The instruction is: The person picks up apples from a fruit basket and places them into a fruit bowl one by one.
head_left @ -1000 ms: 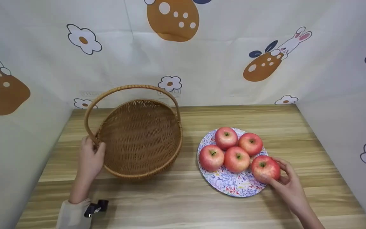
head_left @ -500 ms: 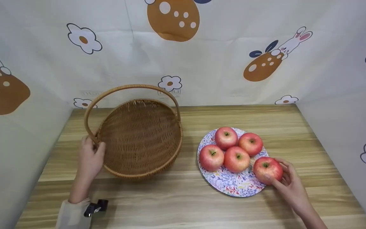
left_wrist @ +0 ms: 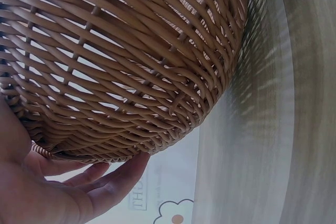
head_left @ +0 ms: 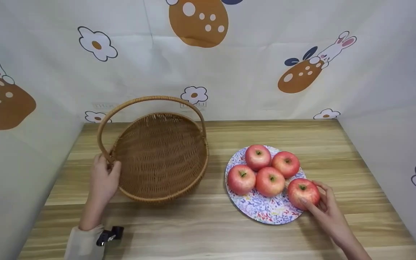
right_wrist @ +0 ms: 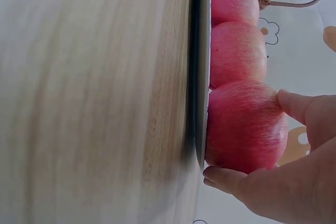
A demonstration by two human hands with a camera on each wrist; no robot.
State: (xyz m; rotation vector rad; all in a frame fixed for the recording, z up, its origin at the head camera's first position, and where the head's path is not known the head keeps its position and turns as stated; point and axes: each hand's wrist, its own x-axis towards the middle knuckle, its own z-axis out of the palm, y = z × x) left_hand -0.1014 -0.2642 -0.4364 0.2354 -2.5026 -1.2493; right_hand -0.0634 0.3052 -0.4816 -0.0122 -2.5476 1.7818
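My left hand (head_left: 105,178) grips the left rim of a brown wicker basket (head_left: 161,155), at the foot of its arched handle. In the left wrist view, the fingers (left_wrist: 123,182) lie along the rim of the basket's woven side (left_wrist: 121,66). My right hand (head_left: 329,213) holds a red apple (head_left: 303,194) at the right edge of a round patterned plate (head_left: 262,209), thumb on the near side and fingers round the right. Seen from the right wrist, this apple (right_wrist: 244,127) sits close against the plate's edge (right_wrist: 203,77). Several more red apples (head_left: 270,181) lie grouped on the plate.
The wood-grain table (head_left: 200,231) carries the basket at left and the plate at right, with a gap between them. A pale printed curtain (head_left: 244,72) stands behind the table and along both sides. A black device (head_left: 109,235) sits at the left cuff.
The apple in my right hand has shifted slightly right and toward me, away from the apple beside it. My left hand and the basket stay in place.
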